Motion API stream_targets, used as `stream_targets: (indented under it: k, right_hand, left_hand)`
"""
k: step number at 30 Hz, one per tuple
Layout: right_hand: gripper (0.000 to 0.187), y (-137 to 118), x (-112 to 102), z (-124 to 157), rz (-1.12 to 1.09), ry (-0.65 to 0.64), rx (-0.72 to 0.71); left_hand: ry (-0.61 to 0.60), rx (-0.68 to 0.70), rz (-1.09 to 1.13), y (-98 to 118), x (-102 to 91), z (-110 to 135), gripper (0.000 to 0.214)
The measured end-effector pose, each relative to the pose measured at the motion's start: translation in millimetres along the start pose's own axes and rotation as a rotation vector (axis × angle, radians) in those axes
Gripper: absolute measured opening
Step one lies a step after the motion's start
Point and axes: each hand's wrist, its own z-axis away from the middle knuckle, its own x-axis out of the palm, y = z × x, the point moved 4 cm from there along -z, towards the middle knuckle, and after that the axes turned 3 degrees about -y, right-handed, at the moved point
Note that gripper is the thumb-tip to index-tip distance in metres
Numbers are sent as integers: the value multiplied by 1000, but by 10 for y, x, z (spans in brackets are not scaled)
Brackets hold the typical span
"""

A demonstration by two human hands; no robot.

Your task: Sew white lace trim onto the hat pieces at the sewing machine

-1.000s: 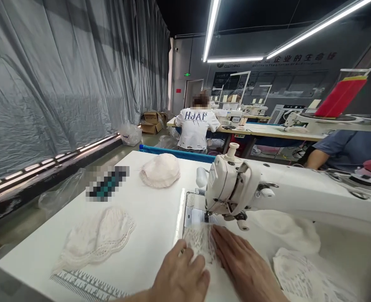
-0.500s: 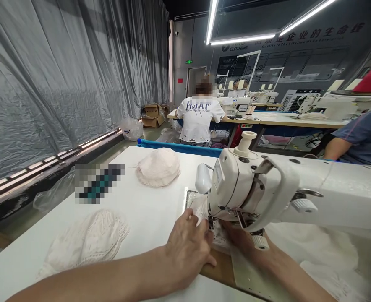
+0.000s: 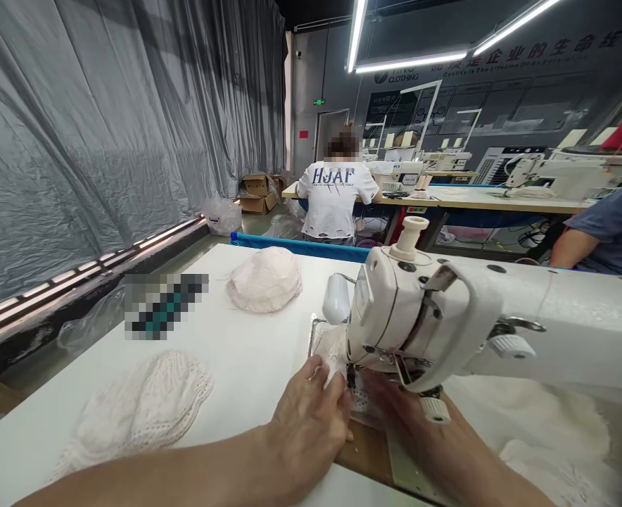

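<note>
A white sewing machine (image 3: 395,303) stands in front of me, its head over a piece of white lace fabric (image 3: 333,352). To the left of the needle area, my left hand (image 3: 311,422) is closed on the fabric with curled fingers pressing it down. Beneath the machine head, my right hand (image 3: 403,408) touches the same fabric from the right. The machine and its knob hide most of the right fingers. Between both hands a strip with eyelet holes shows. The needle itself cannot be made out.
A pile of white eyelet pieces (image 3: 147,401) lies beside my left forearm. Farther back is a rounded stack of cream pieces (image 3: 266,278). More white fabric (image 3: 532,415) spreads at right. A person in a white shirt (image 3: 335,201) sits ahead; a blue sleeve (image 3: 611,225) shows at right.
My left hand has shifted slightly left and toward me, its thumb now drawn in closer. My right hand stays under the machine head. The view has moved a little.
</note>
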Motion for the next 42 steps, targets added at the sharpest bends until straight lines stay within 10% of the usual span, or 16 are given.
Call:
stream_targets:
  k: [6,25,42]
  right_hand:
    - [35,-351,-148,158,173,-26,-232]
    - [43,-341,-165,134,299,-2,-245]
    - [31,-498,-258,80,224,12,-190]
  left_hand:
    - [131,53,-3,102,-242,58,8]
    - [300,56,-163,128,-189,91,11]
    - [125,-3,-185,-437,-185,-99,29]
